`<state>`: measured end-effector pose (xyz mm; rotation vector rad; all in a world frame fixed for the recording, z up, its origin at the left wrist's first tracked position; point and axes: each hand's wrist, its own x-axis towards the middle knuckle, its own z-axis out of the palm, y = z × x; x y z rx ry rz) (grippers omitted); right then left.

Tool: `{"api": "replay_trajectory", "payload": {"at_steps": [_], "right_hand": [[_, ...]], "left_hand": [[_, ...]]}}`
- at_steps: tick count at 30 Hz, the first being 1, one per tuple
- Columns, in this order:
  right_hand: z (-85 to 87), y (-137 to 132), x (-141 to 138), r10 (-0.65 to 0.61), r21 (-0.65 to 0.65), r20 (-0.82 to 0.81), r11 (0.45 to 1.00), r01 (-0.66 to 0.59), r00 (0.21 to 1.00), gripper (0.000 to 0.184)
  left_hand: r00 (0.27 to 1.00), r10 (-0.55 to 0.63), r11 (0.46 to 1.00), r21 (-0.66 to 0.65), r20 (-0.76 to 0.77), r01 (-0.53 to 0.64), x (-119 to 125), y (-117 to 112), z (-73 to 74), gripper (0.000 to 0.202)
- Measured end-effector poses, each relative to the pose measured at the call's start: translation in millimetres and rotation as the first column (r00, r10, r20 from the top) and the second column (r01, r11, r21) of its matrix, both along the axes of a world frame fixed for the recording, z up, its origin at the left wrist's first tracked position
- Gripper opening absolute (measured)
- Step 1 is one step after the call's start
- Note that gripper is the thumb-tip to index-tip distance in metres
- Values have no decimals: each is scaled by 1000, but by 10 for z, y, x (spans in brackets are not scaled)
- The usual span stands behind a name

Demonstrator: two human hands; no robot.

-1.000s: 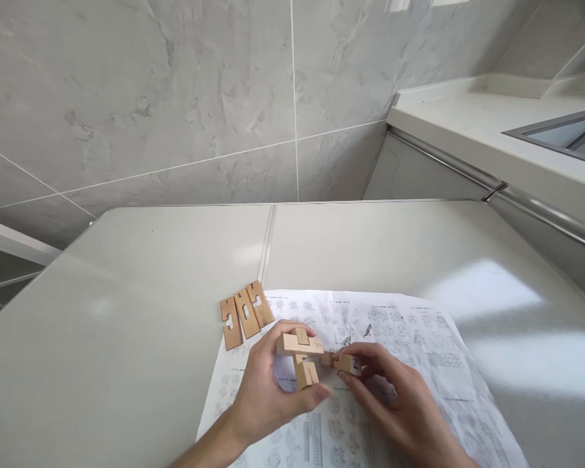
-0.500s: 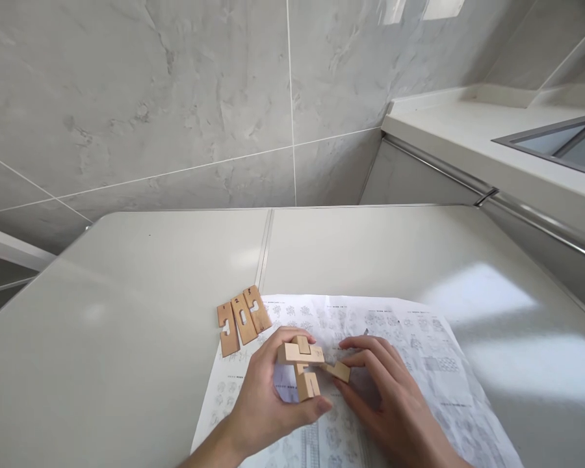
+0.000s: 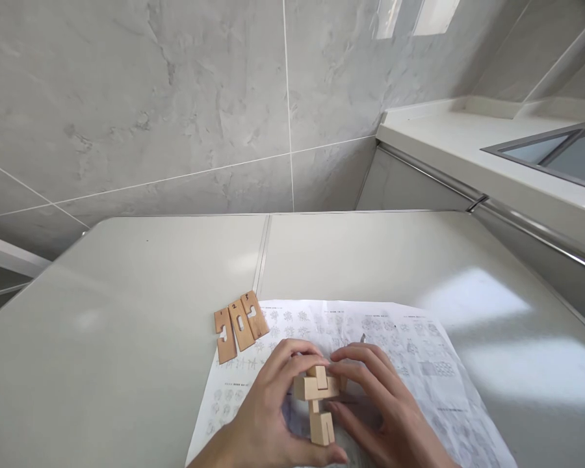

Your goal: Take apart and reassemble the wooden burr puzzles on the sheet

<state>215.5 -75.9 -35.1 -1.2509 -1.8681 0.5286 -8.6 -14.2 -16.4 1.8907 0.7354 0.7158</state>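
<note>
The left hand [image 3: 268, 416] and right hand [image 3: 375, 409] clasp the wooden puzzle [image 3: 318, 400] between them over the instruction sheet [image 3: 419, 364], fingers steadying its crossed blocks; three spare pieces [image 3: 238, 323] lie beyond the left hand

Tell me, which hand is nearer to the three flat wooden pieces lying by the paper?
Left. The left hand is just below-right of the three flat wooden pieces; the right hand lies farther right, beyond the wooden puzzle assembly.
</note>
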Motion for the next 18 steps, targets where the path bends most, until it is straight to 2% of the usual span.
{"api": "replay_trajectory", "payload": {"at_steps": [4, 18], "right_hand": [[34, -4, -17, 26, 18, -34, 1000, -25, 999, 22], [86, 1, -18, 50, 5, -81, 999, -50, 995, 25]], "left_hand": [[999, -24, 997, 68, -20, 26, 2, 0, 12, 82], [999, 25, 981, 193, -35, -18, 42, 14, 126, 73]]}}
